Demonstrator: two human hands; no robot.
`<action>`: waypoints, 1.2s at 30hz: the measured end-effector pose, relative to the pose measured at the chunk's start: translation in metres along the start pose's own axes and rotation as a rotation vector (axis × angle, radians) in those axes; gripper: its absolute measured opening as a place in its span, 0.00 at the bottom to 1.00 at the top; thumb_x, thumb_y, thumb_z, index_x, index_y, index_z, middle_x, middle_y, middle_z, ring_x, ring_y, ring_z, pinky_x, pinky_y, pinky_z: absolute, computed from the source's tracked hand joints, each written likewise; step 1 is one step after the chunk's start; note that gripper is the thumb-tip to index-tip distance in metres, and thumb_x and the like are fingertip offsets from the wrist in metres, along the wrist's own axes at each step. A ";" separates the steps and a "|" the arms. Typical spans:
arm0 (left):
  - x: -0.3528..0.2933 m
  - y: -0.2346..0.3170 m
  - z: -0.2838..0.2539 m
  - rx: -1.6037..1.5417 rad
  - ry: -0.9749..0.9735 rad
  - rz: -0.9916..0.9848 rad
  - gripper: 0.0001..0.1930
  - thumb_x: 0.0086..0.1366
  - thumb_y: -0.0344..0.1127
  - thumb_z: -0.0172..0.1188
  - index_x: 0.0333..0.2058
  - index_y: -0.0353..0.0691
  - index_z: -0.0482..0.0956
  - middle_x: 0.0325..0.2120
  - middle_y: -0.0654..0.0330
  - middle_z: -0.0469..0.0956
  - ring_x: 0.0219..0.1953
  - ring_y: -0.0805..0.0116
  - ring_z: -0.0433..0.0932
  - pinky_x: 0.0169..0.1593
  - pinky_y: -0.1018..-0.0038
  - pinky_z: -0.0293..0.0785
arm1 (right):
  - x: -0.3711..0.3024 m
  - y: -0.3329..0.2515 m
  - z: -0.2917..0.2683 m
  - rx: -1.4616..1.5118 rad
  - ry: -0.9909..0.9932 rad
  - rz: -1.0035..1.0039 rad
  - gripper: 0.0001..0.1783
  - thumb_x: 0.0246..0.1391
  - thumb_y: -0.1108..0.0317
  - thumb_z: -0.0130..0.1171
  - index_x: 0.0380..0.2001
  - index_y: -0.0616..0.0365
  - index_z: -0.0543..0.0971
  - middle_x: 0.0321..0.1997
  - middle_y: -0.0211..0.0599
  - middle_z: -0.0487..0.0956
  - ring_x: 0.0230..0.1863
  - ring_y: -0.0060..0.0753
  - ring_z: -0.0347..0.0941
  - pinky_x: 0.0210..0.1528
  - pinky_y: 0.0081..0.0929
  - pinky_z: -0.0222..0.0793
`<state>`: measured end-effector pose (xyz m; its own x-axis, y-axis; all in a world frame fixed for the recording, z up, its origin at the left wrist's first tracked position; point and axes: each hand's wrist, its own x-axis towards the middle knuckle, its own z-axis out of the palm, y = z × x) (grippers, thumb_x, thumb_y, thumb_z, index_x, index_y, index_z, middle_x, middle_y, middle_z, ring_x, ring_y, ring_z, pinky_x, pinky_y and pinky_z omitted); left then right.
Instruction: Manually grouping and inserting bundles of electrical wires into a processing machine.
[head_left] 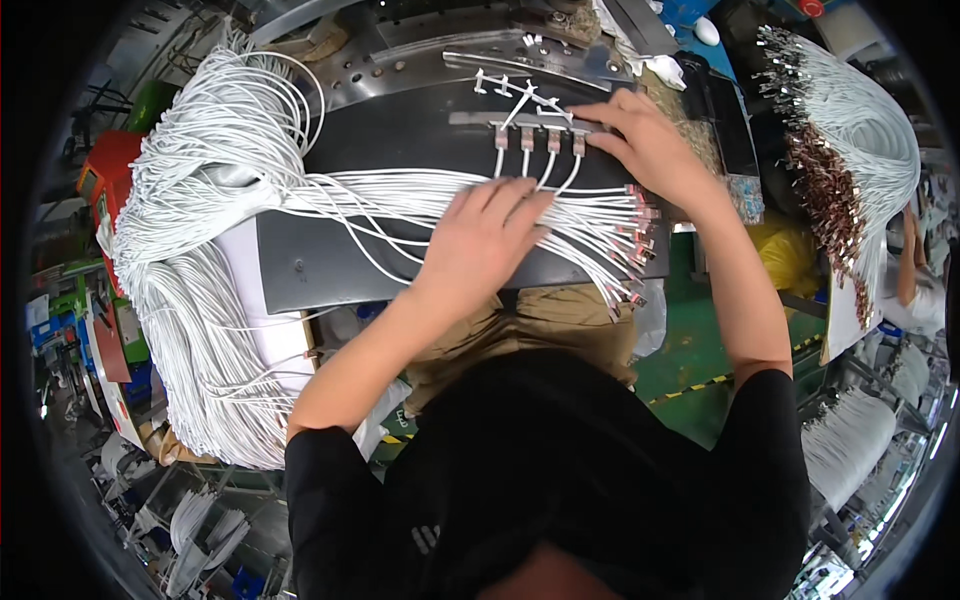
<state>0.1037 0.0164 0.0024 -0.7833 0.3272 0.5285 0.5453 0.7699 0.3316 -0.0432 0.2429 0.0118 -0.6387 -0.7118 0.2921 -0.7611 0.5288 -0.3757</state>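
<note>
L hand [485, 238] lies over the white cables [390, 190] on the bench [325, 280], fingers a bit spread & blurred; can't tell if they grip one. R hand [648, 140] has thumb & index narrowly apart by the rightmost of 4 plugs [528, 140] lined up along the grey bar [480, 118]; can't tell if it's pinched. Prob. best: keep plugs square to bar w/ light touch, cables slack so none tugs.
</note>
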 end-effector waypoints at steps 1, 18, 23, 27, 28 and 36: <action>0.002 0.000 0.001 0.014 0.001 -0.023 0.11 0.57 0.32 0.68 0.39 0.39 0.80 0.36 0.59 0.79 0.38 0.58 0.78 0.43 0.66 0.77 | 0.001 -0.001 0.003 0.003 -0.010 -0.002 0.12 0.61 0.66 0.60 0.46 0.57 0.81 0.35 0.42 0.73 0.42 0.45 0.71 0.47 0.35 0.66; 0.097 -0.103 -0.017 0.287 0.116 -0.190 0.14 0.62 0.40 0.62 0.21 0.39 0.80 0.21 0.56 0.79 0.28 0.56 0.80 0.34 0.62 0.78 | 0.233 0.102 0.083 0.438 0.389 0.123 0.15 0.66 0.60 0.53 0.46 0.60 0.80 0.47 0.49 0.82 0.52 0.42 0.77 0.53 0.34 0.71; 0.134 -0.111 -0.012 0.250 -0.249 -0.503 0.13 0.70 0.39 0.54 0.34 0.38 0.83 0.34 0.51 0.83 0.39 0.50 0.81 0.44 0.58 0.77 | 0.258 0.118 0.085 -0.121 0.474 0.175 0.13 0.66 0.64 0.51 0.45 0.59 0.80 0.45 0.47 0.82 0.49 0.39 0.78 0.51 0.33 0.71; 0.139 -0.124 -0.024 0.112 -0.302 -0.599 0.13 0.65 0.39 0.58 0.34 0.37 0.85 0.34 0.48 0.84 0.40 0.49 0.83 0.46 0.58 0.79 | 0.240 0.061 0.057 -0.156 0.173 0.208 0.15 0.66 0.64 0.50 0.45 0.64 0.78 0.46 0.50 0.81 0.50 0.43 0.77 0.53 0.35 0.71; 0.151 -0.115 -0.024 0.097 -0.297 -0.571 0.13 0.65 0.39 0.58 0.34 0.37 0.85 0.34 0.48 0.84 0.40 0.49 0.83 0.46 0.58 0.79 | 0.230 0.094 0.064 -0.187 0.216 0.156 0.16 0.66 0.62 0.50 0.46 0.64 0.78 0.47 0.52 0.81 0.51 0.45 0.77 0.54 0.36 0.71; 0.108 -0.177 0.002 0.541 0.195 -0.221 0.23 0.63 0.39 0.54 0.55 0.36 0.75 0.54 0.45 0.76 0.59 0.46 0.73 0.64 0.54 0.65 | 0.166 -0.020 0.054 -0.231 0.362 -0.298 0.23 0.66 0.54 0.49 0.51 0.64 0.77 0.49 0.56 0.80 0.56 0.57 0.73 0.61 0.47 0.65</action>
<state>-0.0774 -0.0834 -0.0007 -0.7636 0.0615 0.6427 0.1075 0.9937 0.0326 -0.1276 0.0887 0.0202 -0.3578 -0.6629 0.6576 -0.8947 0.4451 -0.0381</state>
